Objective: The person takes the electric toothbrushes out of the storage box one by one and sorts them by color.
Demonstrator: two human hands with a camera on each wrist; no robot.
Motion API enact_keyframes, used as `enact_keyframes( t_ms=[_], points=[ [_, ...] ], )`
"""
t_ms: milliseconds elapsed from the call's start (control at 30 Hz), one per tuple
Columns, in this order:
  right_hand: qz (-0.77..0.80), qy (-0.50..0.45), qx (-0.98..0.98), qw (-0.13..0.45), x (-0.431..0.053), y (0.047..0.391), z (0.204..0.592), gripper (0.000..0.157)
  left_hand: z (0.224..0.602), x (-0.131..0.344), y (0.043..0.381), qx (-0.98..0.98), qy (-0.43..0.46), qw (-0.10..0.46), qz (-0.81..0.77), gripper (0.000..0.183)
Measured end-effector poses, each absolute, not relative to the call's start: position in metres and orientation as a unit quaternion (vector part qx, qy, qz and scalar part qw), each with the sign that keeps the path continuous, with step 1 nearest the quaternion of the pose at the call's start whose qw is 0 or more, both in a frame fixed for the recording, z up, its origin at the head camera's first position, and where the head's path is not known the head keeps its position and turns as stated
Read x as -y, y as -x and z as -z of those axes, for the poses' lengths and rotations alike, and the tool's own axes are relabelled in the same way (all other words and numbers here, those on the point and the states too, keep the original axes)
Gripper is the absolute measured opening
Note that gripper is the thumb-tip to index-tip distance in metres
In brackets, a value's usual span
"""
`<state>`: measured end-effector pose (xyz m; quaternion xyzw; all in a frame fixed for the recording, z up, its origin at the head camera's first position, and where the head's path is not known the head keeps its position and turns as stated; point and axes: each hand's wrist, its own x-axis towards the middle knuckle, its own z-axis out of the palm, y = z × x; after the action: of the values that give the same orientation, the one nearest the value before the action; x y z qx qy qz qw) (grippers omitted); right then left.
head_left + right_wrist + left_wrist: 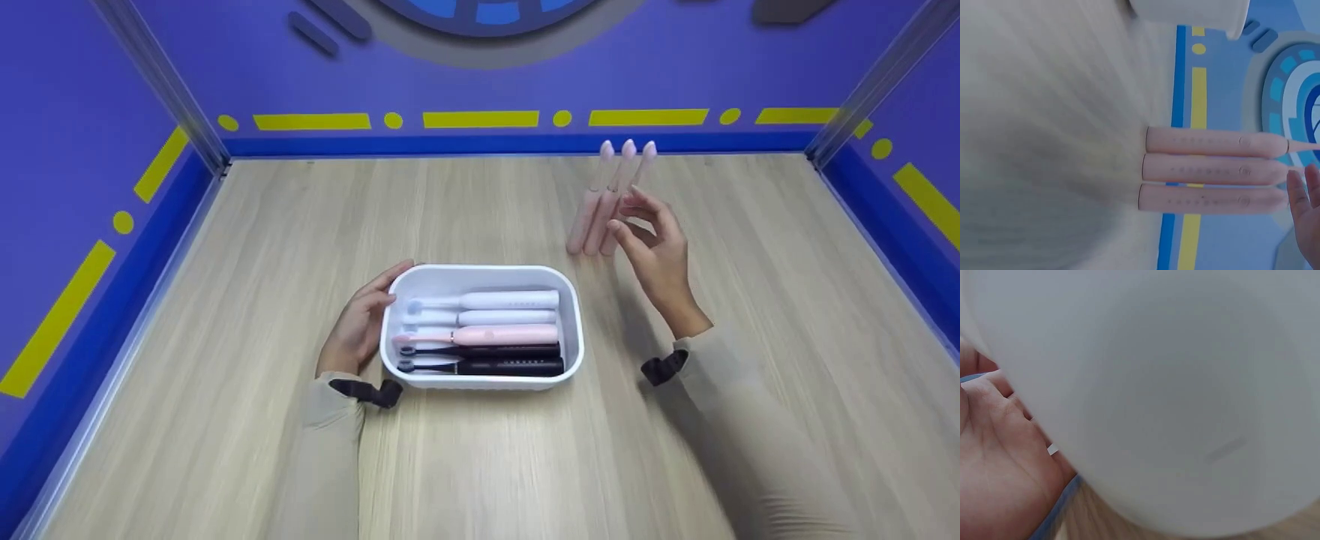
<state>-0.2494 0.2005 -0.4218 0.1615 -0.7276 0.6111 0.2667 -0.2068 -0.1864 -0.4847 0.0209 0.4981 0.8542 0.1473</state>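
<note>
My left hand [360, 330] grips the left end of a white plastic bin [480, 383], thumb at the rim and fingers along its outer side. Inside lie several electric toothbrushes: white ones [510, 301], a pink one [510, 335] and black ones [517, 367]. The bin's outer wall [1185, 382] fills the left wrist view. Three pink electric toothbrushes [579, 221] stand upright in a row beyond the bin. Beside the rightmost one is my right hand [660, 251], thumb and fingers spread apart at its side. In the right wrist view, fingertips overlap the upper end of the middle pink toothbrush [1213, 170].
A light wood-grain table [480, 465] lies under everything. Blue-purple panels with yellow dashes [480, 119] enclose it at the back and both sides, joined by metal corner posts [165, 82]. Small black wrist cameras [664, 367] sit at each cuff.
</note>
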Motion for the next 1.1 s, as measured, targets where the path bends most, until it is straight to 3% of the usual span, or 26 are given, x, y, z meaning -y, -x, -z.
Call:
enact_keyframes(
  t_ms=[300,800,1100],
  points=[
    [-0.609,-0.222,0.728,0.223,-0.18,0.237,0.415,0.048,0.485,0.186,0.207,-0.498,-0.019,0.146,-0.855,0.06],
    [-0.567,-0.273,0.773,0.073,-0.156,0.22,0.396,0.053,0.485,0.185,0.207,-0.497,-0.018,0.143,-0.855,0.059],
    [-0.496,-0.327,0.804,-0.025,-0.149,0.219,0.388,0.047,0.485,0.185,0.207,-0.499,-0.02,0.139,-0.855,0.06]
  ],
)
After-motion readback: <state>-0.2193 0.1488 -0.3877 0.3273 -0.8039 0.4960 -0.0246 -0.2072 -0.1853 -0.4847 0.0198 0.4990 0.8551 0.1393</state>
